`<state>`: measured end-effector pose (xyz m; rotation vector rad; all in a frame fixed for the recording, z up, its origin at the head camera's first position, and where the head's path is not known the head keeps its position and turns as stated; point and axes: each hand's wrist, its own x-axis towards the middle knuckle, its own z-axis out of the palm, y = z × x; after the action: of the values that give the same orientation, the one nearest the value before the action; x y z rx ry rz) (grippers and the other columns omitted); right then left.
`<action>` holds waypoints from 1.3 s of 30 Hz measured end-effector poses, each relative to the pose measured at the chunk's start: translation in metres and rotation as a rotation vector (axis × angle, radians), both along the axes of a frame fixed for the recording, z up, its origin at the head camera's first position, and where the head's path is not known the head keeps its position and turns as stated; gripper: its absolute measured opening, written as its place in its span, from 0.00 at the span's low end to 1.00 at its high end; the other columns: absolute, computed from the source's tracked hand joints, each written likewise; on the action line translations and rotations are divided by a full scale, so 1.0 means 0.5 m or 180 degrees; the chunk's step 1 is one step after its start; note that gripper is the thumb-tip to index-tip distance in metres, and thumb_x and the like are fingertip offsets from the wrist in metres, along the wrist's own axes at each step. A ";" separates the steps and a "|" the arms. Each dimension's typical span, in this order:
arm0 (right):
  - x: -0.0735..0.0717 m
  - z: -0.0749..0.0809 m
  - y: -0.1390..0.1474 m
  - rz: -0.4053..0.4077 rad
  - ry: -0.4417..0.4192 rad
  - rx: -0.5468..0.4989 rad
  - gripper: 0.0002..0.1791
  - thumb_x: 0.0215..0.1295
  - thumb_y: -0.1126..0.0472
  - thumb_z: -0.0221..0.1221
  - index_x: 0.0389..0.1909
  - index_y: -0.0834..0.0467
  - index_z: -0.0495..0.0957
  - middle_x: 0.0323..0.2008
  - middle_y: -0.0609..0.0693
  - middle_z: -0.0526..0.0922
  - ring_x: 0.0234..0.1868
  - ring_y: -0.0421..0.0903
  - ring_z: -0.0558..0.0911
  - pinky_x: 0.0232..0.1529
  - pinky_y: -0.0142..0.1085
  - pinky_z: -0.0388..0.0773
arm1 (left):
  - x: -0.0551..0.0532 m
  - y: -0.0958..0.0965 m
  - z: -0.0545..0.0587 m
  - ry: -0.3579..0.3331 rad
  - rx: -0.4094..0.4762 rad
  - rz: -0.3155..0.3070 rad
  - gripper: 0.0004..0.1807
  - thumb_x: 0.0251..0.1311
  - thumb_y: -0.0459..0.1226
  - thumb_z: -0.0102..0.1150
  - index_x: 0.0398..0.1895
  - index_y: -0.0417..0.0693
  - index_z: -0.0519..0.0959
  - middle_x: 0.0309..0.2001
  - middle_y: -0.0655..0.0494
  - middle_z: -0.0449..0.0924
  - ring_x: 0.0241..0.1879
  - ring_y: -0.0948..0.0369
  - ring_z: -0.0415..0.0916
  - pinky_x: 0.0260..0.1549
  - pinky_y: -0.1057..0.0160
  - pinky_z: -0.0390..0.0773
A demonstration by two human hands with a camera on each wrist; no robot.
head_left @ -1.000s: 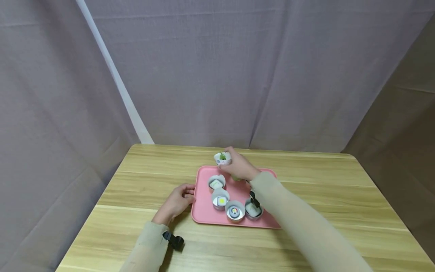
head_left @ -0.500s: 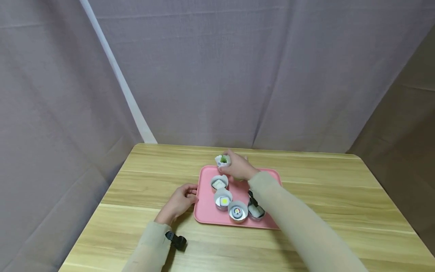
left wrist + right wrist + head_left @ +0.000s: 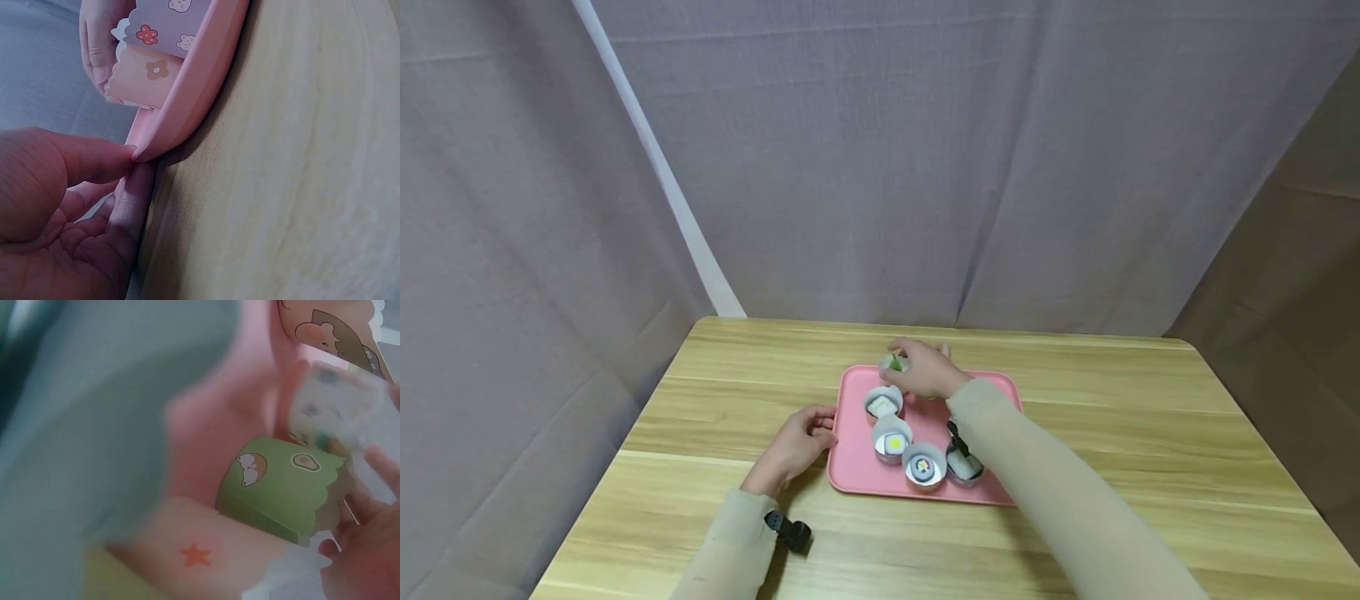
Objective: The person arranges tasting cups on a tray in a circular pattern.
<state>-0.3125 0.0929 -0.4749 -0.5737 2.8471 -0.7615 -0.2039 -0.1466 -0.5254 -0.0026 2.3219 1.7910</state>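
My left hand pinches the left rim of the pink tray between thumb and fingers, as the left wrist view shows close up. Over the tray's far left corner, my right hand holds a white patterned paper cup with a green leafy piece in it. That cup looks blurred in the right wrist view, with the fingers by its rim. Beside it stands a green paper cup, mostly hidden by the right hand in the head view.
Several more paper cups stand on the tray, one with a yellow-topped white piece, another with a round roll-like piece. A further cup sits partly under the right forearm. The wooden table backs onto a grey curtain.
My right hand has lowered the white cup from beyond the tray's far edge toward its far left corner. The left hand keeps its place on the rim.
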 end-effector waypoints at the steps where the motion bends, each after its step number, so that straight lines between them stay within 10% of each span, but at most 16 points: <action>1: 0.000 -0.001 0.000 0.0026 0.0033 0.0038 0.33 0.63 0.40 0.59 0.66 0.49 0.69 0.57 0.48 0.77 0.55 0.48 0.75 0.57 0.53 0.49 | 0.000 -0.001 -0.001 0.0003 -0.0003 -0.0001 0.22 0.59 0.22 0.56 0.58 0.34 0.72 0.44 0.44 0.75 0.39 0.55 0.75 0.37 0.62 0.79; 25: 0.018 0.012 0.011 0.0102 0.0315 0.0687 0.25 0.61 0.57 0.60 0.61 0.46 0.75 0.60 0.49 0.74 0.59 0.52 0.66 0.53 0.49 0.52 | -0.022 -0.007 -0.015 -0.0026 0.0025 -0.0037 0.21 0.60 0.22 0.55 0.58 0.36 0.73 0.44 0.44 0.74 0.39 0.55 0.75 0.37 0.61 0.78; 34: 0.026 0.008 0.026 -0.0097 0.0413 0.0353 0.28 0.61 0.54 0.59 0.64 0.50 0.72 0.61 0.52 0.71 0.61 0.53 0.64 0.58 0.50 0.53 | -0.035 -0.014 -0.015 0.0008 -0.0038 -0.0055 0.22 0.59 0.22 0.56 0.58 0.36 0.73 0.43 0.44 0.75 0.38 0.55 0.74 0.35 0.62 0.78; 39: 0.078 0.042 0.061 -0.0242 0.0396 -0.0205 0.26 0.67 0.51 0.56 0.65 0.51 0.71 0.64 0.52 0.68 0.66 0.54 0.62 0.65 0.52 0.54 | -0.020 -0.023 -0.020 -0.0031 -0.0131 -0.0074 0.22 0.60 0.24 0.56 0.59 0.37 0.73 0.44 0.45 0.75 0.39 0.55 0.74 0.36 0.61 0.78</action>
<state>-0.2733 0.1233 -0.4540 -0.5423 2.9832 -0.8620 -0.2138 -0.1582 -0.5356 0.0094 2.3418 1.7283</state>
